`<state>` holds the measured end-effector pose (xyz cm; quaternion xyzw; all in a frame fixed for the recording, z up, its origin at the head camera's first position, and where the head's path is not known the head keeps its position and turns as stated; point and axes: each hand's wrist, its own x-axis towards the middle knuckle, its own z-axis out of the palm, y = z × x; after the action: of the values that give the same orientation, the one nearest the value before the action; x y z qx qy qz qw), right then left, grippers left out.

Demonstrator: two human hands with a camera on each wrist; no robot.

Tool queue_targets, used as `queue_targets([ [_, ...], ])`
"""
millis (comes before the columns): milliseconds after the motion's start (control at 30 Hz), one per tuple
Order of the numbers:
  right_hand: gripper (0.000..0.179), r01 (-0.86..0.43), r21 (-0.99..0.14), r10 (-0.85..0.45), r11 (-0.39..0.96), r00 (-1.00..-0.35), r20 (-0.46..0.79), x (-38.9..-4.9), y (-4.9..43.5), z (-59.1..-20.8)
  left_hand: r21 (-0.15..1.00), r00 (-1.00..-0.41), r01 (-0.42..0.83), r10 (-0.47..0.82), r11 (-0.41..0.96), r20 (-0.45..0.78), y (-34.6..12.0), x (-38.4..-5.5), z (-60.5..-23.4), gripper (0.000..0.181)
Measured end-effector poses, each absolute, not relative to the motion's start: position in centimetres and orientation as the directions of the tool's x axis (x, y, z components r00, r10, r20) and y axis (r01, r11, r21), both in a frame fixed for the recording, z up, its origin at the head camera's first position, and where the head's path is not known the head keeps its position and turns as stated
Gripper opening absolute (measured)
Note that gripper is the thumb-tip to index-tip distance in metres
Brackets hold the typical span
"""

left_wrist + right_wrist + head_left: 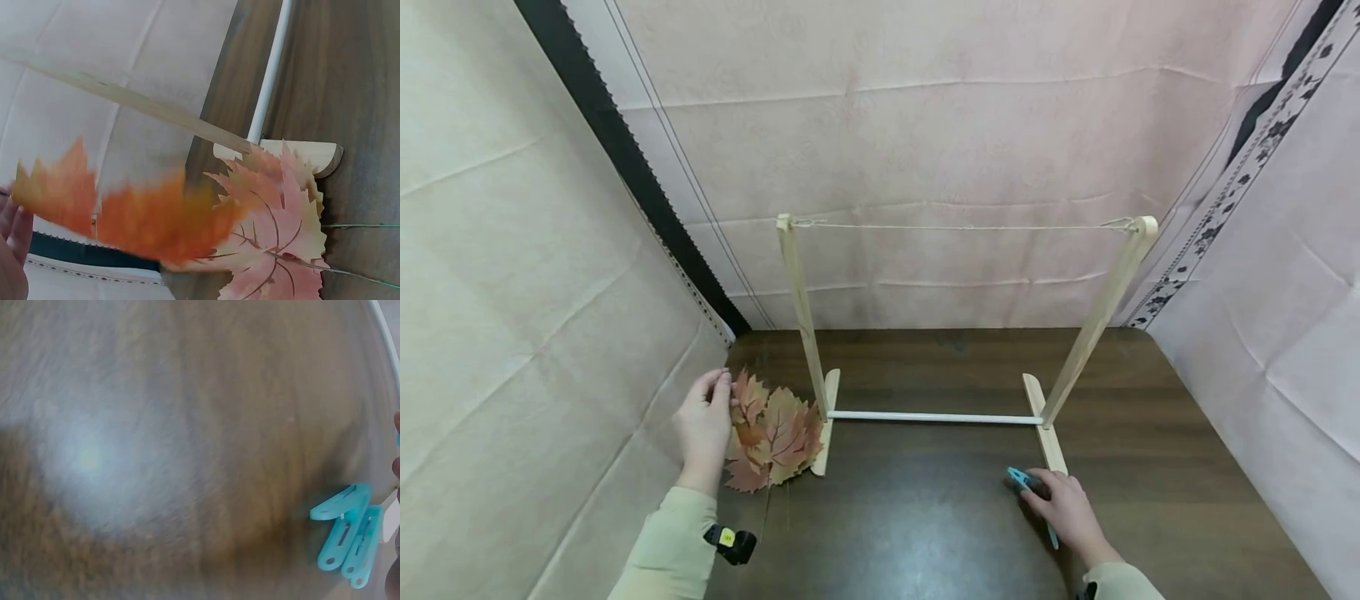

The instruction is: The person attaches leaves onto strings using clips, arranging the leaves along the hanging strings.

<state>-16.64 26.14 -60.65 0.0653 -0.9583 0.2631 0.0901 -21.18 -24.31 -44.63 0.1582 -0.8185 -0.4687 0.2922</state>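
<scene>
The left hand [706,425], at centre left of the frame, pinches an orange leaf [169,219] and the right hand [1067,510], at lower right, a teal clip [1018,477] near other clips [347,537], flanking a string-topped wooden stand [1096,325], with further leaves [786,437] at lower left on the desk [925,517].

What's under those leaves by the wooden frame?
The leaves overlap part of the wooden foot, and brown tabletop shows around them. Whatever lies right beneath the leaves is covered, so I can't tell.
</scene>
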Motion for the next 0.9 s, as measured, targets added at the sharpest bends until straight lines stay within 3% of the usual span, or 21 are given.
queue_targets([
  [233,0.033,-0.101,-0.566,-0.001,0.818,-0.985,0.174,-17.6,25.8,-59.4,0.898,-0.843,0.048,-0.465,0.438,0.271,-23.4,-21.6,-44.0,0.032],
  [567,0.045,-0.093,-0.627,0.036,0.773,-0.981,0.189,-19.3,25.2,-55.6,0.862,-0.886,0.148,-0.322,0.485,0.334,-21.5,-21.6,-42.5,0.031],
  [900,0.051,-0.113,-0.658,0.05,0.745,-0.973,0.224,-20.9,24.8,-52.9,0.841,-0.918,0.172,-0.227,0.513,0.326,-20.2,-21.7,-41.5,0.035],
])
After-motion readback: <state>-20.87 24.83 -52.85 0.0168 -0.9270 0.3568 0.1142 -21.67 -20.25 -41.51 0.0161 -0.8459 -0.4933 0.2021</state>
